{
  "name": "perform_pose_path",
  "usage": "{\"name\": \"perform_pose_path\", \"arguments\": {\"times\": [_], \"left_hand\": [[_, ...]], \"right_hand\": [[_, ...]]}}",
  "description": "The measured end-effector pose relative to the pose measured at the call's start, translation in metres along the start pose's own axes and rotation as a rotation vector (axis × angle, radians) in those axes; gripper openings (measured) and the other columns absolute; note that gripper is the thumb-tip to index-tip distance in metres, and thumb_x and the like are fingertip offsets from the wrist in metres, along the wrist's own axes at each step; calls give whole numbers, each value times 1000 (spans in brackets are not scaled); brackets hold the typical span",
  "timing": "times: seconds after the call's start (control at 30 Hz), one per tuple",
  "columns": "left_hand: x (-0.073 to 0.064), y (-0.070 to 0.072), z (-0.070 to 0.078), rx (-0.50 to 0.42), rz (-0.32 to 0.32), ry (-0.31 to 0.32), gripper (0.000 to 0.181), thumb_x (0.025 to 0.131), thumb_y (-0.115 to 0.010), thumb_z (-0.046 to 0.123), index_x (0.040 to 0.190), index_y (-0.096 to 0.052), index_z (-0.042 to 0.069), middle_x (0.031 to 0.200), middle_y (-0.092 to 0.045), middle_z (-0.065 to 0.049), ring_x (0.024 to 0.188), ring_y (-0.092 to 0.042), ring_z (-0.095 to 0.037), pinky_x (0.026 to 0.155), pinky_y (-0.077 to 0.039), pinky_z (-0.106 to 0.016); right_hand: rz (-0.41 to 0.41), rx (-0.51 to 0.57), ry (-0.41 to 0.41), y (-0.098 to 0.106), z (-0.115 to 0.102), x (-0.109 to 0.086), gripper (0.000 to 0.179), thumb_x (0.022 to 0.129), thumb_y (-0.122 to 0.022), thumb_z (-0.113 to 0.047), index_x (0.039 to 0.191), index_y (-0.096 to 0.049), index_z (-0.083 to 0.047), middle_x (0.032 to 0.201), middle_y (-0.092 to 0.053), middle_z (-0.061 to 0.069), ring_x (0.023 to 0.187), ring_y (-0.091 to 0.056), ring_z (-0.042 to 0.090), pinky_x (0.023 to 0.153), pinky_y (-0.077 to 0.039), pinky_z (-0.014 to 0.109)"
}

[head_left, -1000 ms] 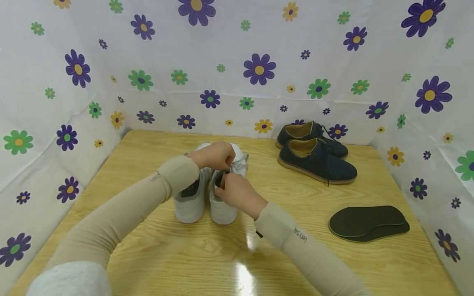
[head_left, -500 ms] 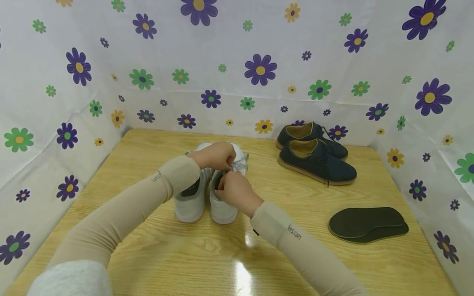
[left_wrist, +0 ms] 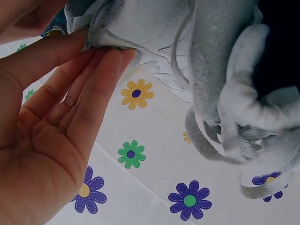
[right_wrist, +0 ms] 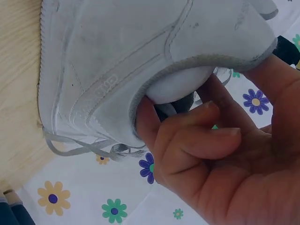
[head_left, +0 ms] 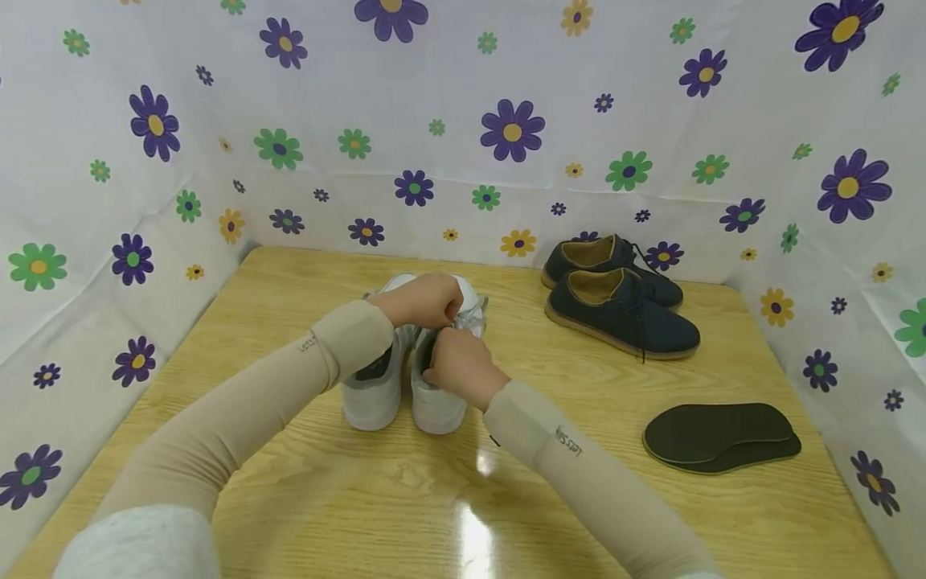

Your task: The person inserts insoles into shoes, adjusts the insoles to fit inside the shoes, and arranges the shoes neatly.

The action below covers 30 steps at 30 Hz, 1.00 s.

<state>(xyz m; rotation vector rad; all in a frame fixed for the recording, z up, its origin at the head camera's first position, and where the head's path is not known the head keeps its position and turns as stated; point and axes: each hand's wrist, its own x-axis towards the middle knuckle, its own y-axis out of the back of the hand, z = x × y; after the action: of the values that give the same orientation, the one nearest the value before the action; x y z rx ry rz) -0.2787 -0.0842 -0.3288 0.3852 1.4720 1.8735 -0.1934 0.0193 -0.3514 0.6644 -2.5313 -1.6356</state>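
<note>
Two white sneakers stand side by side on the wooden table, heels toward me. My left hand reaches over the front of the right-hand sneaker; in the left wrist view its thumb and fingertips pinch the grey edge of the shoe's tongue. On that shoe's opening, my right hand holds the collar, with curled fingers, one of them reaching inside. Something dark shows within; its kind is unclear. The left-hand sneaker is untouched, its opening partly covered by my left wrist.
A pair of navy lace-up shoes stands at the back right. Nearer on the right lie black insoles, one over the other. Flower-printed cloth walls the table at the back and both sides.
My right hand has shifted slightly up and left along the sneaker's collar. The left hand keeps its place at the tongue. The head view has tilted a little.
</note>
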Motion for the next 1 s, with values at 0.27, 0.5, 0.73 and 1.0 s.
{"name": "perform_pose_path", "arguments": {"times": [0.27, 0.5, 0.73, 1.0], "left_hand": [[-1, 0, 3, 11, 20, -22, 30, 77, -64, -5, 55, -50, 12, 54, -39, 2, 55, -32, -13, 55, -31, -25], [-1, 0, 2, 14, 33, -39, 28, 76, -64, -7, 56, -51, 10, 55, -42, 2, 55, -34, -13, 55, -32, -26], [0, 3, 0, 10, 25, 6, 28, 76, -63, -5, 57, -50, 11, 56, -41, 2, 56, -33, -14, 54, -32, -27], [-4, 3, 1, -2, 22, 25, 34, 74, -60, -8, 53, -43, 14, 52, -32, 3, 53, -26, -12, 52, -27, -26]], "right_hand": [[-17, -244, -93, -9, -6, 10, 17, 90, -65, -17, 93, -65, 0, 83, -67, 12, 76, -67, 22, 58, -55, 33], [-168, -187, -22, -5, 5, 6, 34, 99, -54, -25, 72, -61, -5, 92, -65, 12, 73, -58, 19, 63, -50, 33], [-340, -147, -84, -5, 14, 12, 52, 106, -30, -34, 84, -67, -5, 147, -40, 15, 127, -46, 28, 102, -39, 39], [-429, -93, -110, -5, 18, 18, 51, 106, -25, -37, 112, -61, -2, 153, -29, 17, 129, -41, 27, 103, -35, 40]]}}
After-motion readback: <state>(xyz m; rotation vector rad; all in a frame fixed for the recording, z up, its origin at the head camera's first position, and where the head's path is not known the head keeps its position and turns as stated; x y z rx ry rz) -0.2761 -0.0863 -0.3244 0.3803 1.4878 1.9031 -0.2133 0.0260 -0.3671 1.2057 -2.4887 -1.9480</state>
